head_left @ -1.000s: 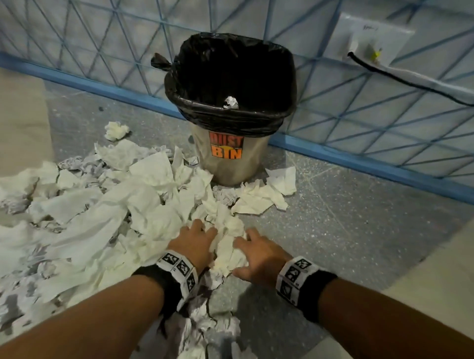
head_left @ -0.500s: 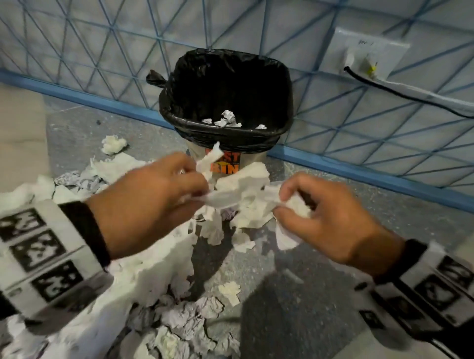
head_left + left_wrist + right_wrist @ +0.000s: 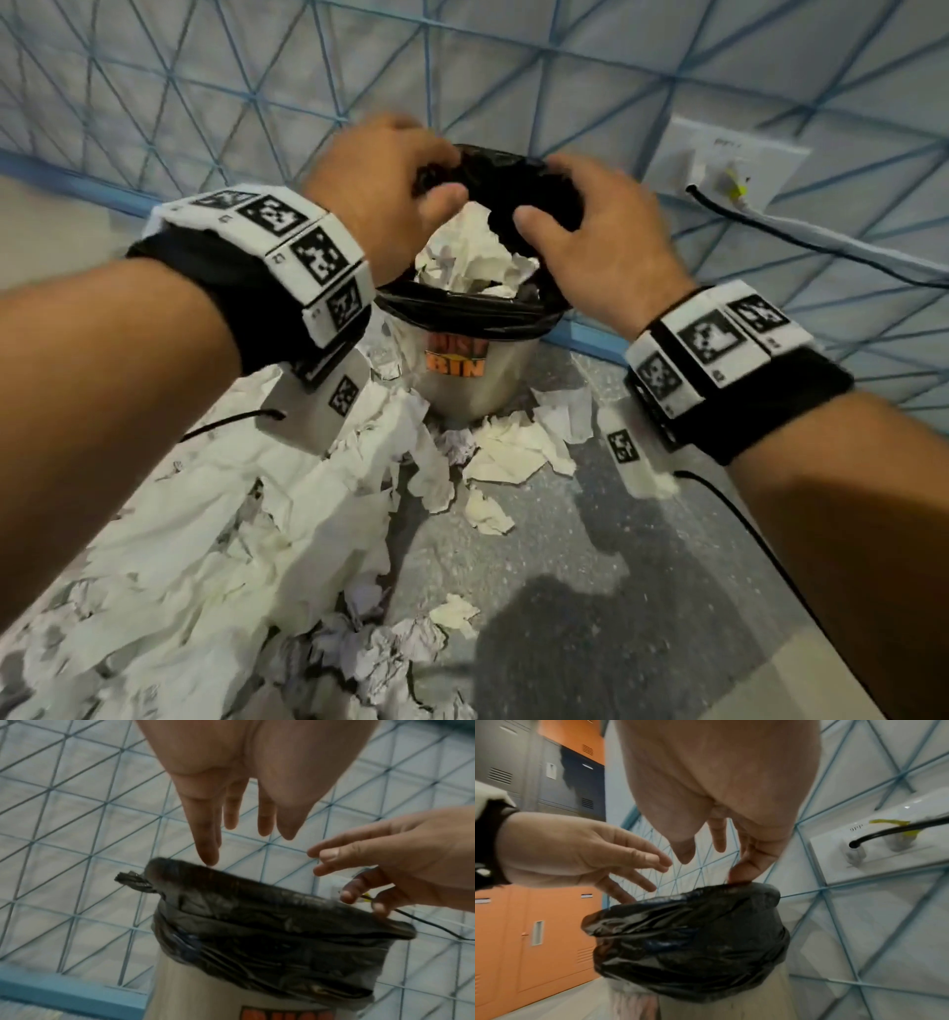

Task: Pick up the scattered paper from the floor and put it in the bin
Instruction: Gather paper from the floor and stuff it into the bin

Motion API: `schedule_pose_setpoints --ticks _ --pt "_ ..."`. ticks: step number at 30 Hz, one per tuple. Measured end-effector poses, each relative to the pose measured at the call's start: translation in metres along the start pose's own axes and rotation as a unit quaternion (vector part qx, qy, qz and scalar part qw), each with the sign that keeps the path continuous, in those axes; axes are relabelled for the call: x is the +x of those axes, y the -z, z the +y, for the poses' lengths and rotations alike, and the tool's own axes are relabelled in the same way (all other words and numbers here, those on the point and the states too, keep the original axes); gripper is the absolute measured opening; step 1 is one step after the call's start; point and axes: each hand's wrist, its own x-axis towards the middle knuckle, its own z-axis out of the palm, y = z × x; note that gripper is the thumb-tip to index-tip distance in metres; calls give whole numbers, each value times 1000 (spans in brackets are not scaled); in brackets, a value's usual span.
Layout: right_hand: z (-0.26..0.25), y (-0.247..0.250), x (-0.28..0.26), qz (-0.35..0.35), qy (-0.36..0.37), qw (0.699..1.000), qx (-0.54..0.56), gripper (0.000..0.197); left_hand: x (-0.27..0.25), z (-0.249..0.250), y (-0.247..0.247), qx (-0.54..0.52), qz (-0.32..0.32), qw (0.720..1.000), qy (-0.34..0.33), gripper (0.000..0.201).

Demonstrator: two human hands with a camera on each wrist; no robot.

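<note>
Both hands hovered over the bin [image 3: 475, 329], fingers loose and empty; the scattered paper [image 3: 287, 519] lay on the floor below, nearer the left hand [image 3: 377, 192] than the right hand [image 3: 598, 239].

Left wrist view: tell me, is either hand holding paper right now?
No: the left hand and right hand both hang over the bin with fingers spread and nothing in them.

black bin liner [image 3: 462, 313], white crumpled paper [image 3: 308, 514], speckled grey floor [image 3: 590, 591], blue-gridded wall [image 3: 257, 77]
</note>
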Motion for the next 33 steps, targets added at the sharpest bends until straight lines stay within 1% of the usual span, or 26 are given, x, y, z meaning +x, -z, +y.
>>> schedule_pose_setpoints --ticks 2,3,5,7,8,10,13,15,17,18,20,22,23,24,25,26,28,29,31,33 --pt "-2 4 -8 40 30 999 -2 48 -16 -2 10 2 37 999 -16 36" --pt "-5 6 -14 60 43 997 14 43 -27 -2 15 6 42 999 -26 34" --pt "-16 11 -33 92 63 992 67 31 -50 -4 24 11 29 998 -52 31" --pt "-26 10 -60 95 81 987 100 21 -78 -9 29 10 -6 999 -49 23" --pt "-29 8 -76 76 84 988 106 17 -93 -14 31 6 -29 999 -42 20" --pt "-33 2 -108 7 80 992 100 12 -123 -27 31 6 -78 996 -31 19" --pt "-28 -10 -149 -102 91 990 39 10 -160 -43 21 32 -170 984 -39 25" --pt "-23 -21 -173 -165 108 980 -12 12 -184 -51 9 46 -214 975 -45 27" --pt "-19 -29 -195 -232 119 963 -75 16 -207 -56 0 43 -247 966 -58 29" --pt "-19 -31 -206 -272 123 948 -112 18 -220 -57 -4 39 -267 961 -65 30" --pt "-22 -29 -226 -359 116 907 -189 24 -242 -59 -9 39 -308 947 -85 32" --pt "-33 -23 -240 -429 69 864 -254 29 -264 -60 -11 45 -351 930 -100 36" --pt "-39 -19 -245 -447 36 851 -275 31 -275 -61 -11 45 -372 921 -102 38" --pt "-45 -17 -251 -449 2 846 -287 33 -287 -61 -11 41 -392 913 -103 40" --pt "-51 -15 -259 -437 -33 851 -290 34 -299 -61 -11 37 -409 906 -105 41" --pt "-57 -14 -268 -413 -75 863 -282 33 -311 -61 -10 31 -425 898 -111 42" --pt "-66 -14 -294 -354 -172 889 -235 31 -333 -63 -10 23 -449 885 -122 45" --pt "-69 -15 -313 -330 -223 893 -208 31 -344 -64 -10 24 -459 879 -130 47" --pt "-74 -20 -359 -301 -316 883 -172 33 -358 -64 -12 31 -467 872 -144 48" --pt "-77 -24 -409 -286 -391 861 -154 41 -366 -65 -16 42 -466 870 -158 50"
